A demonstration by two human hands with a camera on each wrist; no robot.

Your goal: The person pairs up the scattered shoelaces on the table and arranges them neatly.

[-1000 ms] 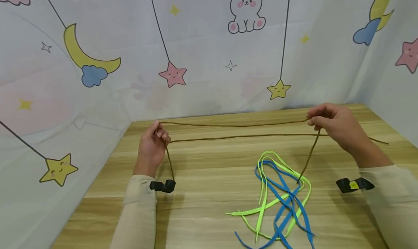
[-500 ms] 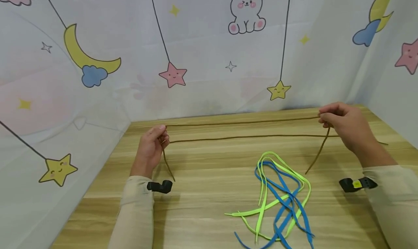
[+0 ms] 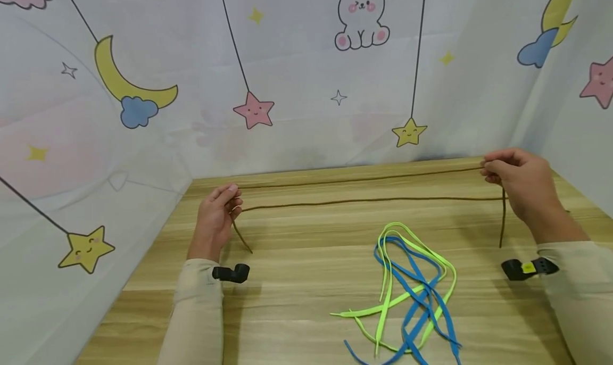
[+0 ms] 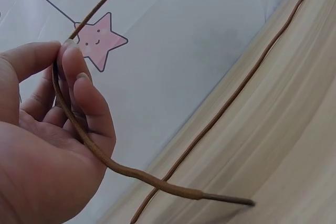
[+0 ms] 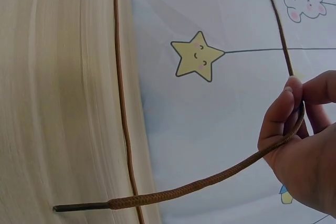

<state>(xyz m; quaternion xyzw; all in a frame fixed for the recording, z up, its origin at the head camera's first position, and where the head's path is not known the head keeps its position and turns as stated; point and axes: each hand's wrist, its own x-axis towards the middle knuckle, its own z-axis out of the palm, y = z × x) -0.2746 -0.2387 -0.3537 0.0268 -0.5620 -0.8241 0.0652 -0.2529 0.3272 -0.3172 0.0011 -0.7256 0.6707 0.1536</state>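
Observation:
A thin brown shoelace (image 3: pixel 359 181) is stretched nearly straight between both hands above the far part of the table. My left hand (image 3: pixel 217 210) pinches it near one end between thumb and fingertips; in the left wrist view its tipped end (image 4: pixel 228 199) hangs past the palm. On the other side my right hand (image 3: pixel 522 184) pinches the same lace near its other end, and in the right wrist view the hard tip (image 5: pixel 81 206) dangles below the fingers. A second brown shoelace (image 3: pixel 335 201) lies on the table beneath, running almost parallel; the right hand hides part of it.
Tangled green laces (image 3: pixel 395 301) and blue laces (image 3: pixel 407 328) lie on the wooden table (image 3: pixel 287 301), right of the middle. A white printed cloth (image 3: pixel 306 136) stands along the back and sides. Each wrist wears a black camera.
My right hand has moved to the right and my left hand slightly left and down. The lace between them has gone from slightly sagging to nearly straight, with shorter hanging ends.

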